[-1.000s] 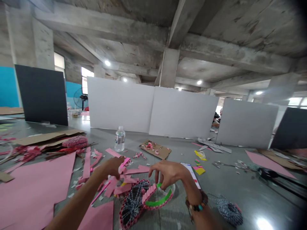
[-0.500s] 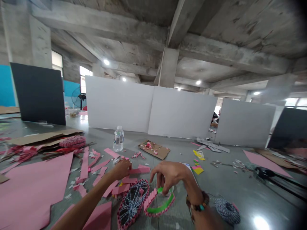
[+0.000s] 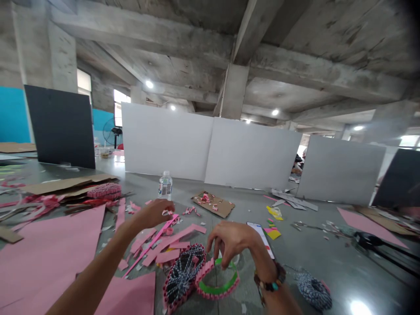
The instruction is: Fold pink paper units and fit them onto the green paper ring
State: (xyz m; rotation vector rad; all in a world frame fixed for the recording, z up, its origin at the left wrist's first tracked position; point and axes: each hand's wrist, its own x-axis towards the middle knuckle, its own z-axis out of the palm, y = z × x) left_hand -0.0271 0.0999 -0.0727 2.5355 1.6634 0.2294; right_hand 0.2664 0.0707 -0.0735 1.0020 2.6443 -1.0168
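My left hand (image 3: 153, 215) is over the pink paper strips (image 3: 173, 238), its fingers curled near a bright pink strip (image 3: 149, 247); what they hold, if anything, is too small to name. With bent fingers, my right hand (image 3: 231, 240) pinches the upper rim of a ring (image 3: 218, 288) that is green inside and pink outside. Left of the ring lies an oval woven piece (image 3: 184, 275) in dark and white yarn with a pink edge. A ball of grey yarn (image 3: 314, 291) sits beyond my right wrist.
A water bottle (image 3: 165, 186) and a cardboard piece (image 3: 213, 204) with pink scraps stand farther back. A phone (image 3: 261, 238) lies behind my right hand. Large pink sheets (image 3: 65, 258) cover the left. White panels (image 3: 252, 153) line the back.
My left hand has moved left and up, and a long bright pink strip now shows beside it. The view has shifted slightly, uncovering more of the phone. My right hand stays at the ring.
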